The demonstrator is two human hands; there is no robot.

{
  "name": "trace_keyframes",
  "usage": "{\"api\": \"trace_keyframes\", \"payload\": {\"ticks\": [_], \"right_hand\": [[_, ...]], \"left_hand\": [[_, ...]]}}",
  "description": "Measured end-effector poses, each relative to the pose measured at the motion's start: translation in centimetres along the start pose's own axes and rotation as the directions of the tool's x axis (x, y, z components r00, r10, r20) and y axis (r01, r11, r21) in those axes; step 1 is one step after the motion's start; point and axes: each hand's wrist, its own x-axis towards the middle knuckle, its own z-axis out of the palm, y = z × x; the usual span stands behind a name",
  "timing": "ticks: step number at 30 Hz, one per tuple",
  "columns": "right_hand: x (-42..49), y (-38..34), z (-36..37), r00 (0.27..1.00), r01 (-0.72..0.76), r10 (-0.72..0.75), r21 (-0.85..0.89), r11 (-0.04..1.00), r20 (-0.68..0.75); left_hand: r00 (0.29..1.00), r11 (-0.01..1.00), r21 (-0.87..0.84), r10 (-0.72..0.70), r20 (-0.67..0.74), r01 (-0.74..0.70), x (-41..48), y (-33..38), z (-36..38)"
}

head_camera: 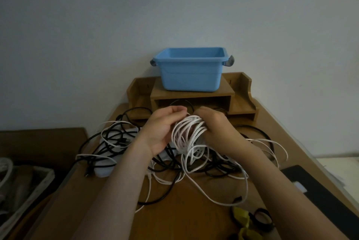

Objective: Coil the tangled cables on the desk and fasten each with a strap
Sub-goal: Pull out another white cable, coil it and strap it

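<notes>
Gripping white cable coil [186, 132], right hand [218, 125]; left hand [161, 125] pinches its strand.

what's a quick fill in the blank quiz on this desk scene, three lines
1. The coil gripped by the right hand is ____ in colour.
2. The tub on the wooden organizer is ____ in colour.
3. The loose cables tangled with white ones on the desk are ____.

Missing words: white; blue; black.
</notes>
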Motion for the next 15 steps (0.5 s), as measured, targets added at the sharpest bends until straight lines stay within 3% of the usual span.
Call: {"api": "trace_keyframes", "payload": {"ticks": [2,5,7,11,13,14,15], "right_hand": [[-0.1,-0.4,-0.5,0.992,-0.078,0.096,0.193,0.978,-0.086],[-0.1,-0.6,-1.9,0.916,-0.158,0.317,0.507,0.847,-0.245],[0.0,-0.3,-2.5,0.851,-0.167,0.430,0.622,0.765,-0.301],[0.0,0.0,-3.4,0.694,-0.197,0.661,0.809,0.554,-0.284],[-0.3,0.3,-4.0,0.687,-0.215,0.672,0.806,0.551,-0.276],[-0.3,0.3,-4.2,0.705,-0.223,0.652,0.787,0.576,-0.278],[-0.3,0.3,-4.3,0.729,-0.230,0.622,0.753,0.617,-0.287]], "left_hand": [[0.995,0.991,0.128,0.048,-0.086,-0.037,0.1,-0.1,-0.3],[0.985,0.914,0.406,0.084,-0.150,-0.016,0.4,-0.4,-1.3],[0.997,0.788,0.615,0.043,-0.071,0.010,0.4,-0.7,-2.1],[0.993,0.619,0.784,-0.112,0.030,0.046,0.3,-1.1,-3.1],[0.999,0.532,0.847,-0.011,0.035,-0.024,0.5,-1.1,-2.9],[0.995,0.536,0.841,0.099,0.029,-0.078,0.5,-0.9,-2.5],[0.977,0.602,0.784,0.212,0.022,-0.149,0.3,-0.6,-1.9]]}}
